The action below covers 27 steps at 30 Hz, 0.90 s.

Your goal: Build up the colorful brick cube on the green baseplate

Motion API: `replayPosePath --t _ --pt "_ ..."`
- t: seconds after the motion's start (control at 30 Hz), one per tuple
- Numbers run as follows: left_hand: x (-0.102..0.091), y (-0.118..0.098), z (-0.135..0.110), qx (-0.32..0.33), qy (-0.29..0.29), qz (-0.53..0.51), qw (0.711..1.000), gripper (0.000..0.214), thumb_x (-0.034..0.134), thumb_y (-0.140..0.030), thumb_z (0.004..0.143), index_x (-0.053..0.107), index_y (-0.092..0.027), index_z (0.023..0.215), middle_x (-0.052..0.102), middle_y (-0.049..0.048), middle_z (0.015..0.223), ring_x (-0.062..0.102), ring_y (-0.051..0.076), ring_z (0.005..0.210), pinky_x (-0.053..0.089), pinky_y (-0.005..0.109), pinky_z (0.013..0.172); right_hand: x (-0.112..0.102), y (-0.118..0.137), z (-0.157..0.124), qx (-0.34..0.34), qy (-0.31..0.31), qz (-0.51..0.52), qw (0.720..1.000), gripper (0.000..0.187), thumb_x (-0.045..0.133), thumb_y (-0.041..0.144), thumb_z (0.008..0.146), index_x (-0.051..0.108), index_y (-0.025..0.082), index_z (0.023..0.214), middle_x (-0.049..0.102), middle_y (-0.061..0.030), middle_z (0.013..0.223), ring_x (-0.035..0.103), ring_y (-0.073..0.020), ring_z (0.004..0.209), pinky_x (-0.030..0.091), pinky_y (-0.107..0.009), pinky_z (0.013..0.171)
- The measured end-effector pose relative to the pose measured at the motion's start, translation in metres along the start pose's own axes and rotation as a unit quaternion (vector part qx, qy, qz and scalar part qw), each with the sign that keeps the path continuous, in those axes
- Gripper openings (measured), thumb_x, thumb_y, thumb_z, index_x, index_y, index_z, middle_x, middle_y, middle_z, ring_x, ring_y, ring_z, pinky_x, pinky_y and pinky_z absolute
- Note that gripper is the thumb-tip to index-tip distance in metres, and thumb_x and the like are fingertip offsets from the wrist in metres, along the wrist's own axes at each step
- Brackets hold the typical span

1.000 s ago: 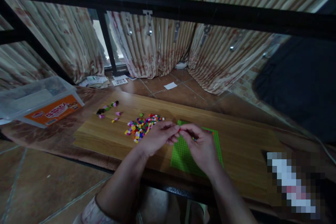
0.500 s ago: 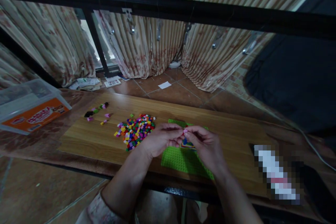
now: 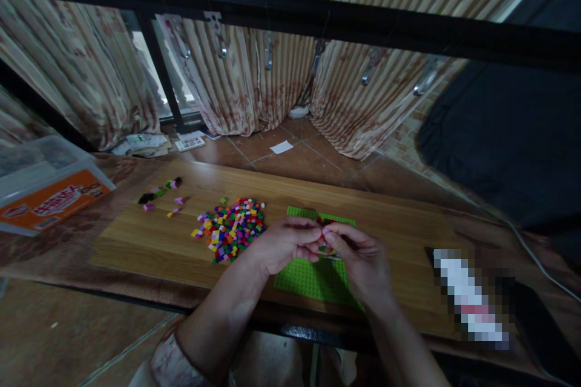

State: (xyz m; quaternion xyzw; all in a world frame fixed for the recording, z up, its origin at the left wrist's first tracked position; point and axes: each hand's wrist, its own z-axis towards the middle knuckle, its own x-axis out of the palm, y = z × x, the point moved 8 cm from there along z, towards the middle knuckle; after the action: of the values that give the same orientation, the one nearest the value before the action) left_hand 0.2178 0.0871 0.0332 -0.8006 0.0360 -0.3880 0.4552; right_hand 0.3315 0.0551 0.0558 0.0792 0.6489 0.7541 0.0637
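My left hand [image 3: 288,245] and my right hand [image 3: 363,257] meet fingertip to fingertip above the green studded baseplate [image 3: 313,283]. Between them they pinch a small pink toy brick [image 3: 325,231]; whether it is one piece or two joined ones is too small to tell. Just below the fingers, a low build of coloured bricks [image 3: 327,250] sits on the baseplate, mostly hidden by both hands. Left of my left hand lies a pile of loose multicoloured bricks [image 3: 236,224].
Several pink, green and dark bricks [image 3: 158,192] lie at the board's far left. A clear plastic box [image 3: 49,187] with an orange label stands beyond them. A blurred-out flat object [image 3: 469,296] rests at the right, near a white cable [image 3: 535,254].
The view has shifted slightly, so the scene sits a little further left. Both hands stay together over the baseplate, pinching the pink brick, slightly lower and further right in view.
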Motion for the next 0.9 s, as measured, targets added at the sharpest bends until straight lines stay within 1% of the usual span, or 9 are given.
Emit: replayPosePath --t 0.2,0.27,0.4,0.53,0.6,0.73,0.8,0.83,0.9 --pt "0.002 -0.003 0.000 -0.010 0.004 0.011 1.000 0.036 0.087 -0.033 0.055 0.069 -0.008 0.074 0.060 0.0001 0.062 0.053 0.007 0.053 0.049 0.020 0.052 0.000 0.000 -0.003 -0.004 -0.032 0.018 0.999 0.006 0.073 0.027 0.077 0.076 0.027 0.083 0.071 0.0030 0.074 0.060 -0.0111 0.066 0.049 -0.024 0.065" --pt "0.002 -0.003 -0.001 -0.015 0.007 0.009 1.000 0.036 0.087 -0.032 0.055 0.069 -0.008 0.074 0.060 0.0003 0.063 0.053 0.007 0.053 0.048 0.020 0.052 0.000 0.001 -0.003 -0.010 -0.036 0.004 0.999 0.006 0.072 0.027 0.078 0.076 0.027 0.082 0.070 0.0032 0.074 0.061 -0.0108 0.067 0.049 -0.023 0.065" --pt "-0.001 -0.001 -0.004 -0.027 0.008 -0.003 1.000 0.034 0.087 -0.031 0.057 0.068 -0.008 0.074 0.058 -0.0007 0.061 0.052 0.006 0.053 0.046 0.019 0.053 0.003 0.004 -0.004 -0.010 -0.008 -0.059 0.998 0.010 0.070 0.030 0.080 0.075 0.026 0.087 0.070 0.0017 0.078 0.062 -0.0123 0.072 0.049 -0.025 0.069" --pt "-0.001 0.000 -0.007 -0.027 0.018 -0.003 0.999 0.031 0.085 -0.030 0.060 0.068 -0.008 0.075 0.059 -0.0004 0.063 0.053 0.006 0.054 0.046 0.019 0.054 0.004 0.011 -0.003 -0.025 0.035 -0.089 0.995 0.013 0.069 0.031 0.080 0.073 0.026 0.092 0.071 0.0008 0.085 0.063 -0.0141 0.078 0.050 -0.027 0.073" --pt "0.000 0.000 -0.008 -0.027 0.023 0.000 0.999 0.029 0.084 -0.029 0.062 0.068 -0.008 0.074 0.059 -0.0004 0.063 0.053 0.006 0.055 0.046 0.020 0.055 0.005 0.014 -0.004 -0.034 0.052 -0.114 0.991 0.010 0.067 0.031 0.083 0.072 0.025 0.090 0.069 0.0013 0.083 0.062 -0.0135 0.077 0.049 -0.026 0.072" --pt "-0.003 0.002 -0.007 -0.031 0.012 -0.001 0.999 0.029 0.084 -0.028 0.061 0.068 -0.008 0.074 0.060 -0.0003 0.063 0.054 0.006 0.056 0.047 0.020 0.057 0.012 0.015 -0.007 -0.032 0.072 -0.173 0.982 0.013 0.059 0.032 0.088 0.068 0.024 0.090 0.066 0.0020 0.081 0.060 -0.0125 0.075 0.047 -0.025 0.069" --pt "-0.002 0.005 -0.007 -0.033 0.007 -0.014 0.999 0.028 0.085 -0.027 0.061 0.067 -0.008 0.074 0.060 -0.0002 0.063 0.054 0.006 0.055 0.048 0.019 0.057 0.015 0.015 -0.008 -0.039 0.067 -0.192 0.978 0.013 0.058 0.033 0.089 0.067 0.023 0.088 0.064 0.0016 0.080 0.060 -0.0127 0.074 0.047 -0.025 0.069" --pt "-0.002 0.007 -0.006 -0.036 0.005 -0.023 0.999 0.027 0.085 -0.026 0.061 0.067 -0.009 0.073 0.061 0.0001 0.063 0.054 0.006 0.055 0.048 0.019 0.056 0.013 0.015 -0.007 -0.041 0.052 -0.187 0.980 0.014 0.058 0.033 0.089 0.066 0.022 0.087 0.064 0.0016 0.077 0.060 -0.0126 0.072 0.047 -0.025 0.067" --pt "-0.003 0.012 -0.006 -0.048 -0.011 -0.042 0.998 0.025 0.084 -0.022 0.061 0.067 -0.009 0.073 0.062 0.0009 0.064 0.055 0.006 0.054 0.049 0.019 0.056 0.000 0.017 -0.004 -0.040 -0.005 -0.140 0.989 0.015 0.058 0.035 0.088 0.065 0.022 0.086 0.061 0.0024 0.072 0.058 -0.0120 0.065 0.047 -0.025 0.062"
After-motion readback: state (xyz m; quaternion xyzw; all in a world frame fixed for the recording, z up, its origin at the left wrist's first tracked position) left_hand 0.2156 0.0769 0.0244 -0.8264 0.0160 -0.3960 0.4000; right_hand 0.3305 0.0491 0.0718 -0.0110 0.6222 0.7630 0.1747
